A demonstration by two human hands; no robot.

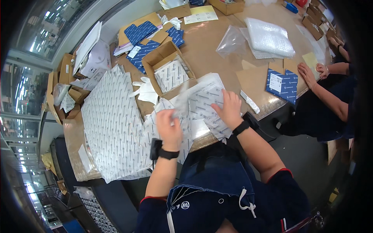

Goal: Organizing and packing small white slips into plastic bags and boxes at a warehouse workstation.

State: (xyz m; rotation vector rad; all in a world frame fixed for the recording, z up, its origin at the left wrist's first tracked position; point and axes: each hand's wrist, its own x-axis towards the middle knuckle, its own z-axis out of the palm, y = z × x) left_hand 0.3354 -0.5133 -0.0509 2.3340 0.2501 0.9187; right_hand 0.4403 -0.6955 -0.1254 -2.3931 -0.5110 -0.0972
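Observation:
My left hand (169, 130) is closed, its fingers curled at the edge of a white printed wrapping paper sheet; a raised flap of that paper is smeared by motion above it. Fingers spread, my right hand (230, 108) lies on the flat wrapping paper (208, 93) at the table's front edge. Beyond the hands stands an open cardboard box (157, 60) with a paper-wrapped packet (172, 74) inside. A white glove (146, 90) lies left of this box. To the right of my right hand is a box cutter (250, 101), its handle wrapped in white.
A large stack of printed paper sheets (110, 124) covers the left side. Blue printed cartons (142, 33) lie behind the box. At the right are bubble wrap (270, 38), a flattened blue-and-brown carton (281, 85) and another person's hands (309, 75).

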